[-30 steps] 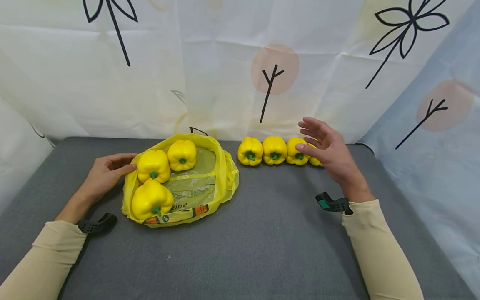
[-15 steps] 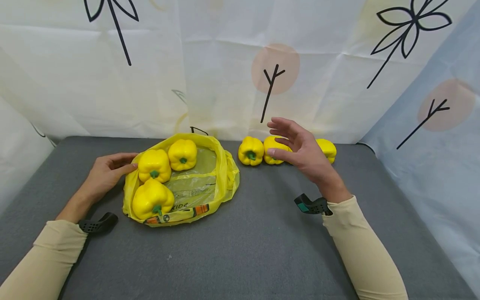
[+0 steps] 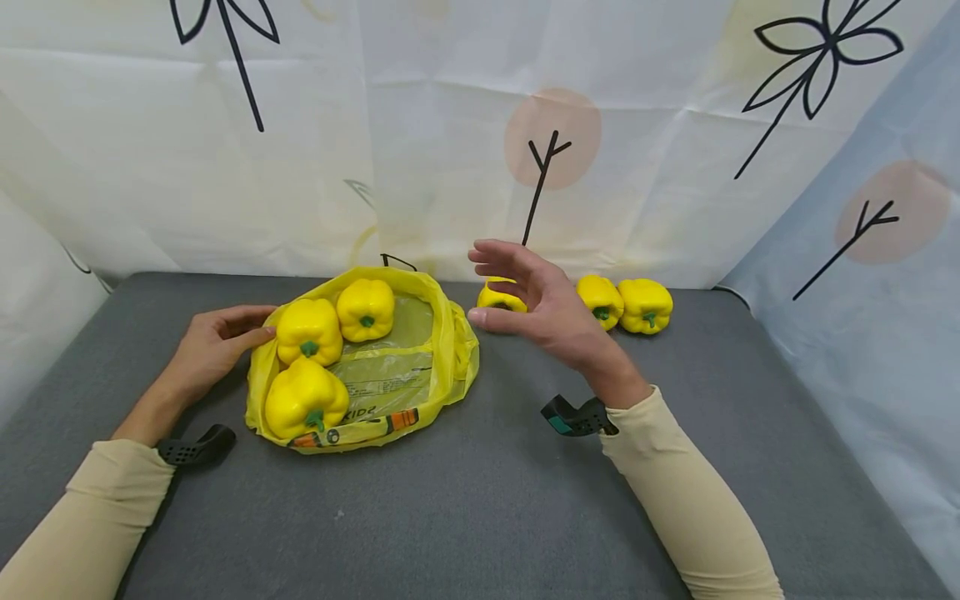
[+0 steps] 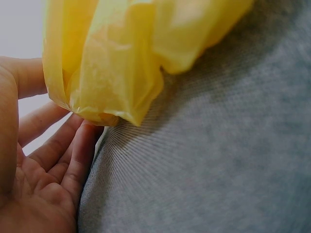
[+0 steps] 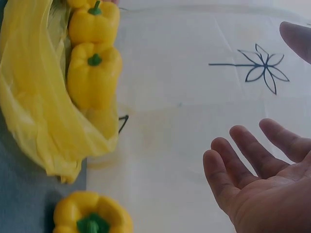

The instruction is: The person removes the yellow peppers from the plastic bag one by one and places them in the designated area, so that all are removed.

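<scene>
A yellow plastic bag (image 3: 455, 354) lies open on the grey table at the left, its rim rolled back. Inside are three yellow bell peppers: one at the front (image 3: 303, 396), one beside the left rim (image 3: 309, 327) and one at the back (image 3: 365, 308). My left hand (image 3: 206, 352) pinches the bag's left rim between thumb and fingers; the left wrist view shows the yellow film (image 4: 116, 63) there. My right hand (image 3: 551, 317), fingers spread and holding nothing, hovers by the leftmost pepper (image 3: 497, 298) of the back row, partly covering it.
Farther right in that row stand two more yellow bell peppers, one (image 3: 600, 302) beside the other (image 3: 647, 306). My right hand and wrist hide the row's middle. A patterned white cloth (image 3: 420, 167) hangs behind the table's back edge.
My right hand has moved left along the pepper row, from its right end to the leftmost pepper, uncovering the right-hand ones. The left hand, bag and peppers have stayed in place.
</scene>
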`<state>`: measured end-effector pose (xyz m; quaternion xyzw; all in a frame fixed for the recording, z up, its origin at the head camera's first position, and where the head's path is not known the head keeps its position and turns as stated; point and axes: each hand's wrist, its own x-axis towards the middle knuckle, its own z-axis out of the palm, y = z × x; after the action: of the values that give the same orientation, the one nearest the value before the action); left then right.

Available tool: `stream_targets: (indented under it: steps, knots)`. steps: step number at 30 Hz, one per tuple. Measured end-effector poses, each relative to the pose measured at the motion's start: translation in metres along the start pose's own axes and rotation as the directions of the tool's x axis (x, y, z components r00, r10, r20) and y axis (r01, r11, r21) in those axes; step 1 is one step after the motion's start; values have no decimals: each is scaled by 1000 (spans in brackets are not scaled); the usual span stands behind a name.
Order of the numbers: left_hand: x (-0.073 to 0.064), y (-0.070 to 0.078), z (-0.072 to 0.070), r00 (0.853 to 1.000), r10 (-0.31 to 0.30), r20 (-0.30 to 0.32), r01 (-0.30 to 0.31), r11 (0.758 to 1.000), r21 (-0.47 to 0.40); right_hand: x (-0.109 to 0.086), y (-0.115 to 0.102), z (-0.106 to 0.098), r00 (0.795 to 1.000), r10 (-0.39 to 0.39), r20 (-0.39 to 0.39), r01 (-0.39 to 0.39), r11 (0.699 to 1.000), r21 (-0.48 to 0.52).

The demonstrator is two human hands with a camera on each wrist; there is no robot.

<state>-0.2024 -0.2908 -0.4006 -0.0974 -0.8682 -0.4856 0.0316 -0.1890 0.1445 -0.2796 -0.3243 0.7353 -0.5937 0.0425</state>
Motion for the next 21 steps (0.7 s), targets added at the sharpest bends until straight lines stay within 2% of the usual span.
stream_targets:
  steps: [10,21]
  knots:
    - [0,0,0,1000,8,0,-8,1000,-2,13,-3,29,995,-44,88,42,999,23]
    - [0,0,0,1000,1,-2,-1,1000,10,22,-13,51,988,-87,131,80,995,60]
